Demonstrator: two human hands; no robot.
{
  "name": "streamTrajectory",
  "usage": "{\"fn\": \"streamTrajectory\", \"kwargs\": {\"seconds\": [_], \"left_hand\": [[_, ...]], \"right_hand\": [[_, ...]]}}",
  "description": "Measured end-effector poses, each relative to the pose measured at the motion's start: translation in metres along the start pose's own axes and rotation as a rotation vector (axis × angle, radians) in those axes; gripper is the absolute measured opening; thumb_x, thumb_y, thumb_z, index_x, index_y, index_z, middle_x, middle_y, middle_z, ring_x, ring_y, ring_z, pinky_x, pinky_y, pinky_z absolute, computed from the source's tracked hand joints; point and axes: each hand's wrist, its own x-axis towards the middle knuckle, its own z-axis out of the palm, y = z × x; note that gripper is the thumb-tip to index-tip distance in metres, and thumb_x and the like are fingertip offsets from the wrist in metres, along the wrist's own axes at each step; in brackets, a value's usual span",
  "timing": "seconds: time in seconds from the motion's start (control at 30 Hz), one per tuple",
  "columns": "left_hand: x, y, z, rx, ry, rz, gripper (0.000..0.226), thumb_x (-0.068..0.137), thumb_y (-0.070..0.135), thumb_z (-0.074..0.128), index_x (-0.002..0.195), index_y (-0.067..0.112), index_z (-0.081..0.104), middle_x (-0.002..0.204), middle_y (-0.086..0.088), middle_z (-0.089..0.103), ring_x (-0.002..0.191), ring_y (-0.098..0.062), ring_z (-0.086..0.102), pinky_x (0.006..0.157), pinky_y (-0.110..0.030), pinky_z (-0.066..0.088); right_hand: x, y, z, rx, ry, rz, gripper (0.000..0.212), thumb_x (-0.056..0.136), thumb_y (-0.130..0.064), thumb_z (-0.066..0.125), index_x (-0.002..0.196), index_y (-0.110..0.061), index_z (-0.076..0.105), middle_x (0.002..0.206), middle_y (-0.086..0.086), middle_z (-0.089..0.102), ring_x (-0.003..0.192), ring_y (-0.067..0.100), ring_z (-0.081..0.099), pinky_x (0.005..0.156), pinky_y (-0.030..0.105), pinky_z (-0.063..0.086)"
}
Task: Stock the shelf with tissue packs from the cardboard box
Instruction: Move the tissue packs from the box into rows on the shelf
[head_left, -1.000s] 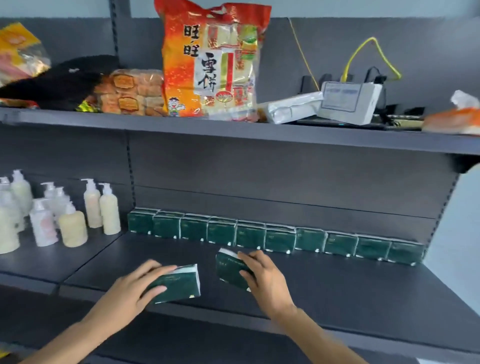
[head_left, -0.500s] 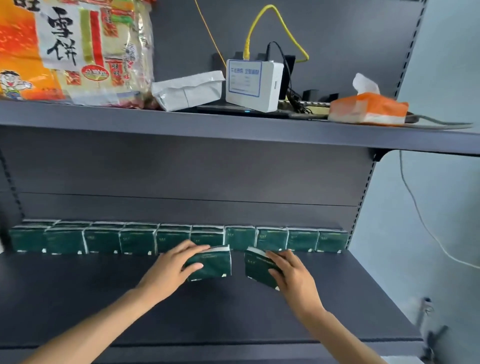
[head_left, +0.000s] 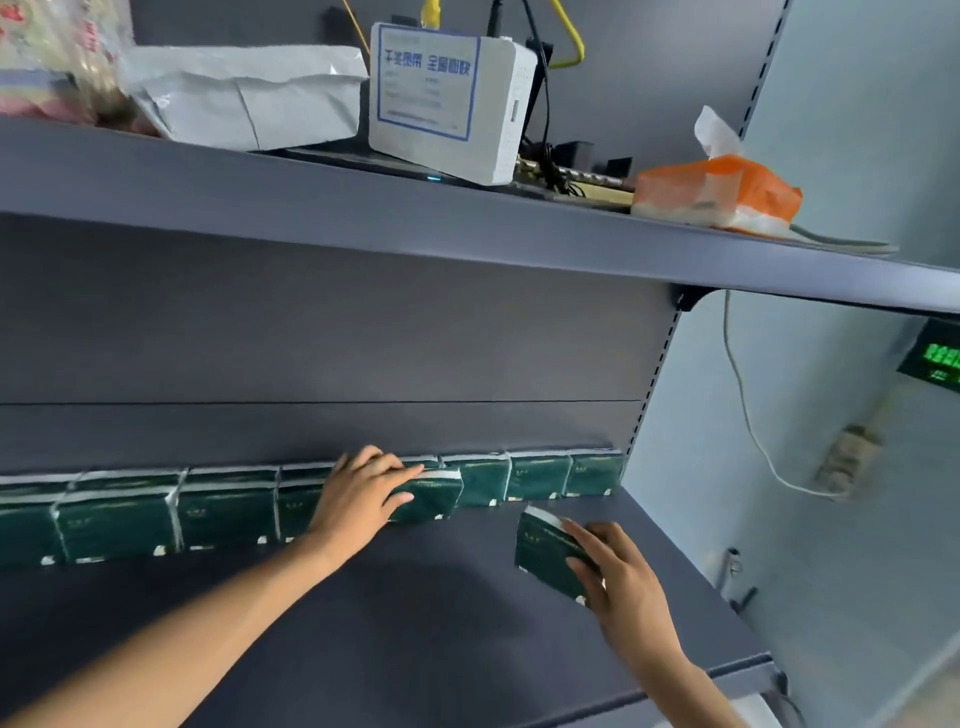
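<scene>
Since half a second ago left hand (head_left: 363, 493) pushed its green tissue pack (head_left: 428, 496) into the second row; fingers curled over it. Right hand (head_left: 618, 577) grips another pack (head_left: 545, 553), tilted, near shelf (head_left: 415, 623) right end. Back row full, front row partly done; box unseen.

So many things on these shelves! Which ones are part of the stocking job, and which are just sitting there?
Part of the job:
- green tissue pack under the left hand
- second green pack held by the right hand
- row of green packs along the back
- lower shelf

Just lying about, upper shelf:
- white box
- grey bag
- orange tissue pack
- yellow cable
</scene>
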Motion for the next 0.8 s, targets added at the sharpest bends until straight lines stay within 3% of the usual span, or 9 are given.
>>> {"fn": "streamTrajectory", "kwargs": {"seconds": [0.17,0.27,0.33,0.43,0.53,0.67,0.8], "left_hand": [[-0.002,-0.019,0.026,0.034,0.004,0.017,0.040,0.080,0.040,0.081,0.117,0.028,0.074,0.106,0.009,0.063,0.099,-0.020,0.056,0.082,-0.040,0.049],[-0.002,-0.024,0.032,-0.003,0.020,0.039,0.049,0.085,0.039,0.075,0.131,0.026,0.065,0.128,0.002,0.054,0.110,-0.021,0.055,0.093,-0.042,0.050],[-0.001,-0.026,0.035,-0.007,0.025,0.077,0.052,0.093,0.041,0.063,0.143,0.030,0.053,0.141,0.004,0.049,0.118,-0.019,0.052,0.100,-0.041,0.046],[-0.002,-0.028,0.038,-0.014,0.000,0.122,0.047,0.096,0.044,0.042,0.140,0.034,0.053,0.140,0.012,0.053,0.120,-0.016,0.055,0.103,-0.037,0.039],[-0.005,-0.028,0.039,-0.012,-0.022,0.133,0.044,0.095,0.037,0.058,0.138,0.033,0.055,0.138,0.014,0.056,0.120,-0.014,0.056,0.104,-0.035,0.037],[-0.002,-0.023,0.032,-0.021,-0.011,0.102,0.059,0.078,0.028,0.084,0.133,0.030,0.063,0.133,0.013,0.061,0.117,-0.013,0.060,0.105,-0.032,0.042],[-0.002,-0.015,0.029,0.032,-0.022,0.078,0.062,0.071,0.028,0.089,0.128,0.030,0.067,0.131,0.013,0.064,0.116,-0.013,0.064,0.097,-0.036,0.053]], "right_hand": [[0.002,0.004,0.007,-0.020,0.011,0.065,0.036,0.095,-0.021,0.062,0.130,-0.029,0.061,0.113,-0.014,0.052,0.096,0.012,0.059,0.072,0.021,0.048],[0.008,0.008,0.011,-0.005,-0.017,0.050,0.036,0.096,-0.023,0.060,0.132,-0.030,0.060,0.114,-0.016,0.051,0.097,0.011,0.058,0.073,0.022,0.050],[0.018,0.011,0.015,0.013,-0.028,0.036,0.036,0.097,-0.024,0.059,0.132,-0.031,0.059,0.114,-0.016,0.051,0.098,0.010,0.058,0.074,0.025,0.052],[0.037,0.016,0.024,0.061,-0.047,0.015,0.037,0.098,-0.025,0.059,0.134,-0.031,0.059,0.116,-0.017,0.052,0.096,0.009,0.058,0.075,0.026,0.053],[0.056,0.021,0.036,0.116,-0.105,-0.043,0.037,0.098,-0.022,0.059,0.134,-0.030,0.059,0.115,-0.016,0.052,0.097,0.009,0.057,0.079,0.022,0.051],[0.081,0.027,0.054,0.123,-0.164,-0.132,0.037,0.097,-0.020,0.060,0.133,-0.029,0.060,0.115,-0.014,0.052,0.101,0.008,0.055,0.084,0.014,0.042],[0.102,0.031,0.073,0.158,-0.198,-0.162,0.037,0.097,-0.020,0.061,0.132,-0.029,0.061,0.114,-0.012,0.053,0.097,0.011,0.057,0.082,0.023,0.047]]}}
